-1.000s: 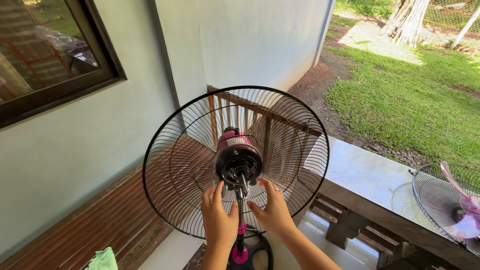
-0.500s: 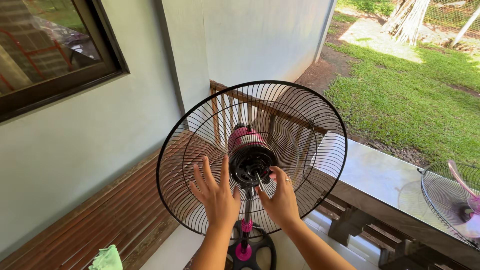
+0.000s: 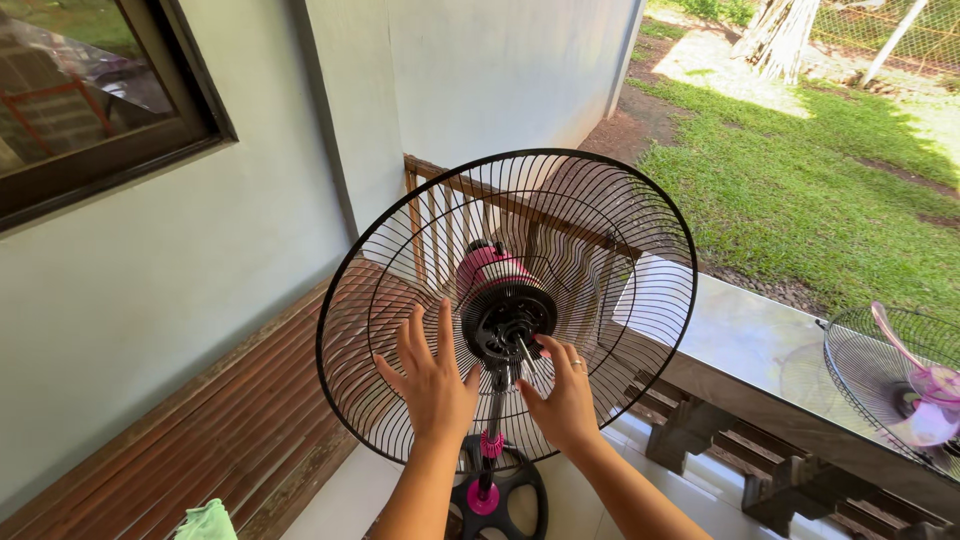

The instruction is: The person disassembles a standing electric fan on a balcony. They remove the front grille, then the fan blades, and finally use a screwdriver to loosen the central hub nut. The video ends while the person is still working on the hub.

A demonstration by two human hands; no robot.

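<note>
Fan guard (image 3: pixel 420 300) upright, facing both hands (image 3: pixel 435 378).

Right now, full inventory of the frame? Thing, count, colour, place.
fan guard: 1, black wire, centre, on stand
motor: 1, pink, behind guard
hub: 1, black, guard centre
base: 1, black and pink, floor, bottom centre
second guard: 1, black wire, right, on ledge
blade: 1, translucent pink, in second guard
cloth: 1, green, bottom left
window: 1, dark frame, top left
left hand: open, on guard
right hand: open, on guard
</note>
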